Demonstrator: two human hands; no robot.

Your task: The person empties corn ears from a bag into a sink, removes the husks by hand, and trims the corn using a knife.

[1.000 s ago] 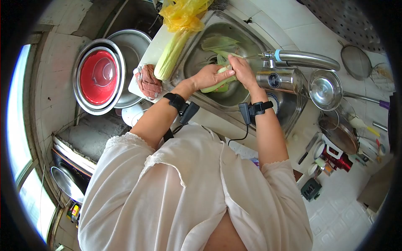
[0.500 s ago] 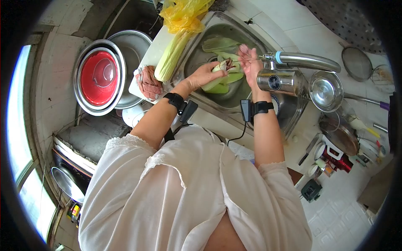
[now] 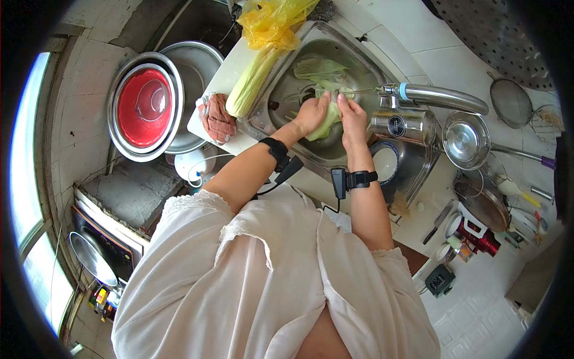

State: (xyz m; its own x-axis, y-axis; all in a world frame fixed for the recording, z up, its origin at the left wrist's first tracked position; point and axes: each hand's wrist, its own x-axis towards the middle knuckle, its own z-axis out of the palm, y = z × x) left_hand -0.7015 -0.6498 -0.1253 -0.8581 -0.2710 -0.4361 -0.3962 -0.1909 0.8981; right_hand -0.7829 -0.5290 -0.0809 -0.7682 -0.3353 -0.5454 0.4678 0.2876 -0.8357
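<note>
Two hands hang over the sink [image 3: 287, 75] in my head view, with a pale green leafy piece [image 3: 328, 124] between them, above the sink's floor. My left hand [image 3: 310, 115] bends its fingers at the piece's left; their tips are hidden, so I cannot tell how firmly they close. My right hand [image 3: 354, 119] has thumb and fingers raised opposite; I cannot tell whether they pinch it. Loose leaves [image 3: 320, 67] lie in the sink beyond both hands. Left of the sink, on the desk [image 3: 227, 75], I see a long pale green vegetable [image 3: 254, 84], a yellow bag [image 3: 269, 27] and a pinkish bundle [image 3: 217, 118].
</note>
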